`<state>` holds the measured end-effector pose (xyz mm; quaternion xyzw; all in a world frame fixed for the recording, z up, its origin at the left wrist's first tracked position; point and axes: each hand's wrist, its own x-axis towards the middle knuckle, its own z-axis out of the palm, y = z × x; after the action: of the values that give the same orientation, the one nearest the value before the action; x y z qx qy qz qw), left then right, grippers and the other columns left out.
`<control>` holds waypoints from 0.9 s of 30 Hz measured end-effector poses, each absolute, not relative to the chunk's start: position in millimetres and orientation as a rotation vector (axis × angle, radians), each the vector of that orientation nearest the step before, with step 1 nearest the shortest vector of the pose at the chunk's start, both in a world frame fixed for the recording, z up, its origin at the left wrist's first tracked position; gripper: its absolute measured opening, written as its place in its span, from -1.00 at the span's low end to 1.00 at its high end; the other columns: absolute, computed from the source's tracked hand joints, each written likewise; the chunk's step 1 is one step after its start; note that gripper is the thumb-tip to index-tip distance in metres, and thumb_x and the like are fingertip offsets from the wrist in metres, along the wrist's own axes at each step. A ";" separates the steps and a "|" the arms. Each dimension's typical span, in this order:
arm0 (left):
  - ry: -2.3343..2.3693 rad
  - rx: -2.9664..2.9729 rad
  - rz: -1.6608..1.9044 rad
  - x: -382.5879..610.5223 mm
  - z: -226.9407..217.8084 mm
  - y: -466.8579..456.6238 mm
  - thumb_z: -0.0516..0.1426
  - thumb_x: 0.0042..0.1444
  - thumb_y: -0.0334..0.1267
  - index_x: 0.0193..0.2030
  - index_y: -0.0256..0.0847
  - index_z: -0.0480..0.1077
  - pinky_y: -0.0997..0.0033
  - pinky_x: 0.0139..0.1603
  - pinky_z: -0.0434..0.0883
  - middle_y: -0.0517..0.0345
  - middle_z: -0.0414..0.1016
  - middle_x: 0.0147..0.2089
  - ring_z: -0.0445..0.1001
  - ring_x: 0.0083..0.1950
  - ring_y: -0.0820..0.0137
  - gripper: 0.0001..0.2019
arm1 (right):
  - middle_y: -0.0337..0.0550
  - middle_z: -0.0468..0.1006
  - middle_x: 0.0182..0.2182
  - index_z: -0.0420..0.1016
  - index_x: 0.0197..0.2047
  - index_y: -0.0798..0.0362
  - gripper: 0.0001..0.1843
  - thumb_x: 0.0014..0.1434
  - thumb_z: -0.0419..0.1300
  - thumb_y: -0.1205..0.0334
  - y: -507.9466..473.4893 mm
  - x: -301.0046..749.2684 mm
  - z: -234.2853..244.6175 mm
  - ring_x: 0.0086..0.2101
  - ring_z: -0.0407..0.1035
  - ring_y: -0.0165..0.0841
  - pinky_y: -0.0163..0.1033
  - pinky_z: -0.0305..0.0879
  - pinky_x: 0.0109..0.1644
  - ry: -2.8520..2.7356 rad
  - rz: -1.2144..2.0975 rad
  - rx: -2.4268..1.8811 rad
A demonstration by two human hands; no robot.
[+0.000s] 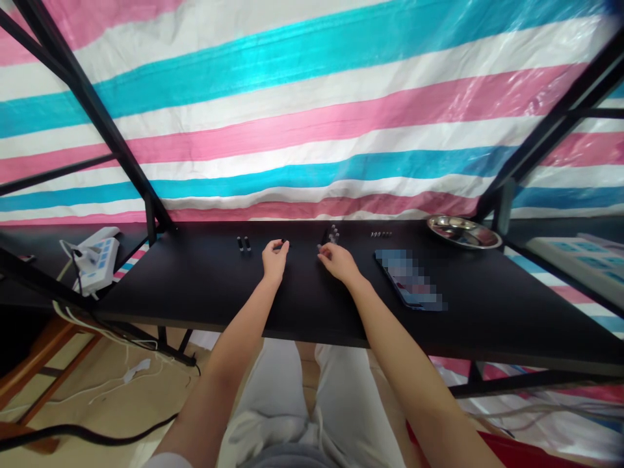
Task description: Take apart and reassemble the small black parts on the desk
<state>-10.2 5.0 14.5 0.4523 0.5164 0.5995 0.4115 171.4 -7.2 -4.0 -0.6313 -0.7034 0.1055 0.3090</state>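
Observation:
My left hand (274, 262) is just above the black table (195, 286), its fingers closed in a pinch around a small dark piece too small to name. To its left stand two small black cylinders with pale ends, one (240, 244) beside the other (247, 244). My right hand (338, 261) also has its thumb and fingers pinched together; a tiny pale bit shows at the fingertips, but its kind is unclear. Just behind that hand is a cluster of small dark cylinders with light tips (334, 232), partly hidden by the fingers.
A row of small shiny metal pieces (380, 234) lies toward the back right. Nearer me is a phone (409, 279) with a blurred screen. A round steel dish (465, 233) sits at the far right. On the left is a white power strip (100, 263) with cables.

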 end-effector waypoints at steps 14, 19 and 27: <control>1.201 1.239 1.482 -7.7 6.8 8.6 0.21 -0.08 -0.27 -0.33 -0.31 0.39 0.45 -0.31 0.39 0.12 0.46 -0.37 0.40 -0.46 0.52 -0.82 | -0.15 0.53 -0.34 0.44 -0.32 0.03 -0.85 0.08 0.13 0.16 -0.1 189.5 -5.1 -0.28 0.38 -0.29 -0.24 0.15 -0.22 -1.461 0.228 -2.071; 1.207 1.308 1.453 -7.0 6.7 7.7 0.21 -0.08 -0.24 -0.31 -0.31 0.38 0.48 -0.37 0.36 0.11 0.47 -0.35 0.39 -0.49 0.54 -0.79 | -0.13 0.54 -0.30 0.47 -0.28 0.03 -0.81 0.10 0.12 0.13 2.4 188.7 -4.1 -0.23 0.38 -0.27 -0.23 0.14 -0.19 -1.484 0.220 -2.115; 1.214 1.381 1.402 -5.9 6.4 6.4 0.20 -0.08 -0.20 -0.31 -0.30 0.38 0.49 -0.41 0.34 0.10 0.47 -0.33 0.38 -0.50 0.55 -0.78 | -0.12 0.55 -0.27 0.51 -0.25 0.02 -0.75 0.11 0.10 0.09 4.0 190.4 -3.5 -0.21 0.39 -0.25 -0.22 0.17 -0.18 -1.507 0.228 -2.140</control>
<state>-5.9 6.4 6.4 0.5465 0.4807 0.5549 0.4029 190.4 4.0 -3.5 -0.7878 -0.5547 0.0841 0.2543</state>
